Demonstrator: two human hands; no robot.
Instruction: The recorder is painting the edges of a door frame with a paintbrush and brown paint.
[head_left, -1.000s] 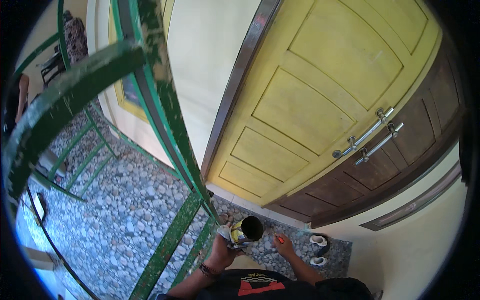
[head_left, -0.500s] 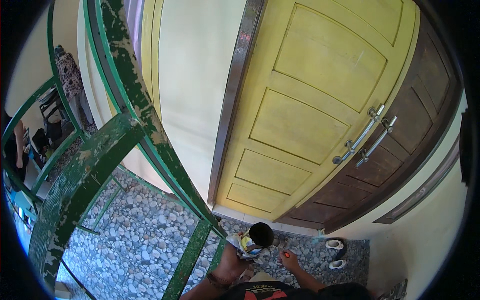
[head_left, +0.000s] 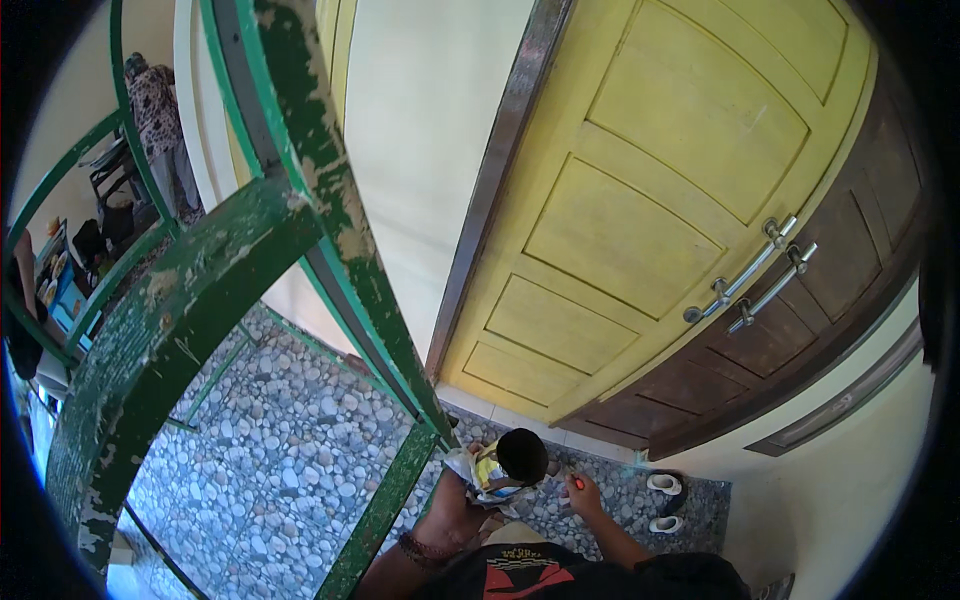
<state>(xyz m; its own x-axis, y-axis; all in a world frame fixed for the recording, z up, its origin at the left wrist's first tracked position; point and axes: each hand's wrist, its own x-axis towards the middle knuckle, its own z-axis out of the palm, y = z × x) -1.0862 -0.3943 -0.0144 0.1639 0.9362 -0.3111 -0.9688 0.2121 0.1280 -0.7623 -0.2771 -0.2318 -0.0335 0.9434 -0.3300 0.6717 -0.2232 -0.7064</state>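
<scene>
Over on the far left, a person in a patterned top (head_left: pixel 158 110) bends beside some clutter, well apart from the work. Nearer, a scuffed green frame (head_left: pixel 190 275) with flaking paint arches across the view; its post and low green beam (head_left: pixel 385 505) hem in the left side, so any reach that way looks cramped.

Just right of the post's foot, the left hand (head_left: pixel 457 512) has its fingers wrapped around an open tin (head_left: pixel 510 463) with a yellow label, a whitish cloth (head_left: pixel 461 462) bunched against it. The tin is in front of the body, mouth toward me, its inside too dark to read.

Next to it, apart from the tin, the right hand (head_left: pixel 585 497) is closed on a small tool (head_left: pixel 579 483) with a red-orange part; I can't tell which kind. The step looks like holding tin and tool ready; moving either calls for a steady, level left hand.

Farther right are white-topped shoes (head_left: pixel 664 485) on the floor, then the double door (head_left: pixel 620 240) with metal handles (head_left: pixel 742 272).
</scene>
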